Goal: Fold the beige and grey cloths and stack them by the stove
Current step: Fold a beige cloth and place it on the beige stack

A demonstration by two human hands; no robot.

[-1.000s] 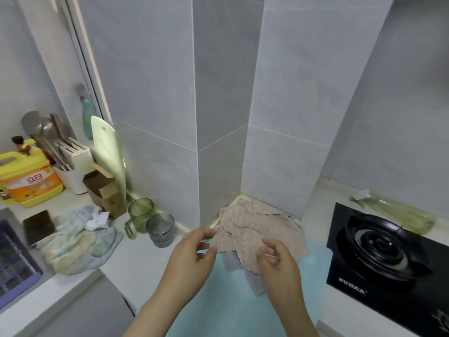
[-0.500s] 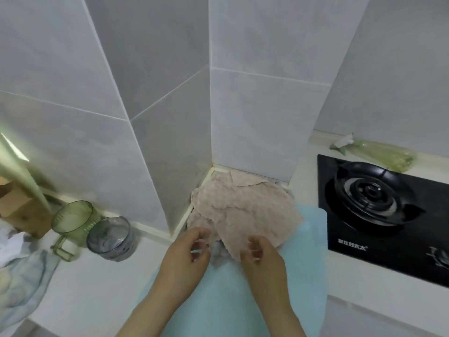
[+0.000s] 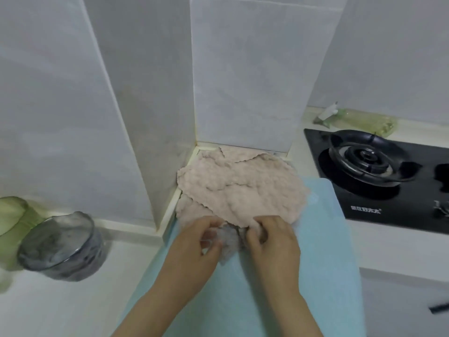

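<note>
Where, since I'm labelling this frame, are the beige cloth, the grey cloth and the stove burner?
beige cloth (image 3: 243, 188), head view, middle of its top layer.
grey cloth (image 3: 228, 242), head view, bunched part below the beige edge.
stove burner (image 3: 364, 156), head view, its centre cap.

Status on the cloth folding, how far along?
Done: nothing neatly folded; beige cloths lie rumpled in the corner beside the stove. In hand: left hand and right hand pinch the crumpled grey cloth at the pile's near edge. Left: fold everything, stack.
</note>
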